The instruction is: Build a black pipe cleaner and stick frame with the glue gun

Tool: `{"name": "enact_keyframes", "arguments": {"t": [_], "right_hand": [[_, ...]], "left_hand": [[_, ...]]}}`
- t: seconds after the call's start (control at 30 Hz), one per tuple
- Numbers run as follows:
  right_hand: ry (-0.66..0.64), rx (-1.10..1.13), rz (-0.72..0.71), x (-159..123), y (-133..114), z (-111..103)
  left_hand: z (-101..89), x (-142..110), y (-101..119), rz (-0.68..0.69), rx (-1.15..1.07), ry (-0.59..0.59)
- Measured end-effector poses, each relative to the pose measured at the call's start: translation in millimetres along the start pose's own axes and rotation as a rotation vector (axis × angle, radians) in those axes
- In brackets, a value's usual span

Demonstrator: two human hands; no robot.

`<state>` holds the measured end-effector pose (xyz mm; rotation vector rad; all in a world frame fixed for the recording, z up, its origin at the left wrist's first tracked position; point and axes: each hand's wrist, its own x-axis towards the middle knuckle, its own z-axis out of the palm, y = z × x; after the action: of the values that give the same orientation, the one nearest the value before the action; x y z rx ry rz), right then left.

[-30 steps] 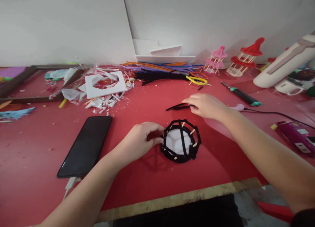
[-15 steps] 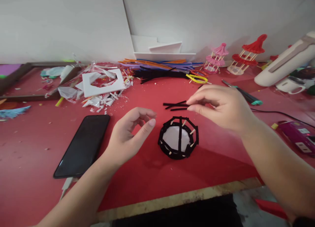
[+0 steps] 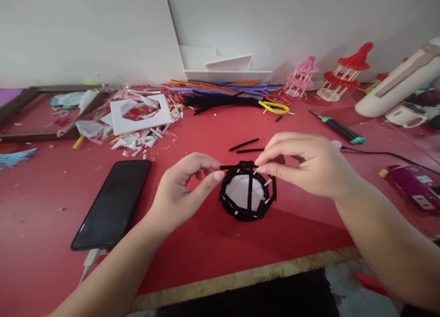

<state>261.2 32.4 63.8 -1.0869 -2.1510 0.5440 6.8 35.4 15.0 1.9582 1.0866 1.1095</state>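
- Black fuzzy strip (image 3: 229,167), one, spans the gap between the two hands near the centre of the frame, crossing the far edge of the frame-like black ring (image 3: 247,216); whether it touches the ring I cannot tell
- Right hand (image 3: 305,163), right of centre, has thumb and forefinger closed on the strip's right end, so the strip runs leftward out of the pinch
- Left hand (image 3: 185,188), left of centre, has thumb and forefinger curled to a narrow gap at the strip's left end; whether they pinch it or only touch it I cannot tell
- One black ring, many-sided, sits below the strip, between the hands, with one black crossbar (image 3: 250,193) running over it, one white disc (image 3: 237,191) in its base and at least five pale sticks around its sides
- Two short black pieces (image 3: 244,144) lie apart from each other just above the ring, near the right hand's fingertips
- One phone (image 3: 112,204) lies at lower left, one cable at its bottom end
- One cutter knife (image 3: 340,129) lies on the right, above one purple socket block (image 3: 414,186)
- Two little towers stand at upper right, one pink tower (image 3: 302,79) and one red tower (image 3: 347,76), with one white cup (image 3: 405,115) farther right
- One bundle of coloured stems (image 3: 220,88), too tangled to count, lies at upper centre, beside one yellow loop (image 3: 278,111)
- One white board (image 3: 140,126) with a cut-out hole rests on scraps at upper left
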Motion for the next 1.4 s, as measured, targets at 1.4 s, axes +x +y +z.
{"name": "enact_keyframes", "arguments": {"t": [1.4], "right_hand": [[0.210,-0.287,-0.054,-29,4,4]], "left_hand": [[-2.0,3,1,-0.009,0.053,-0.072]]}}
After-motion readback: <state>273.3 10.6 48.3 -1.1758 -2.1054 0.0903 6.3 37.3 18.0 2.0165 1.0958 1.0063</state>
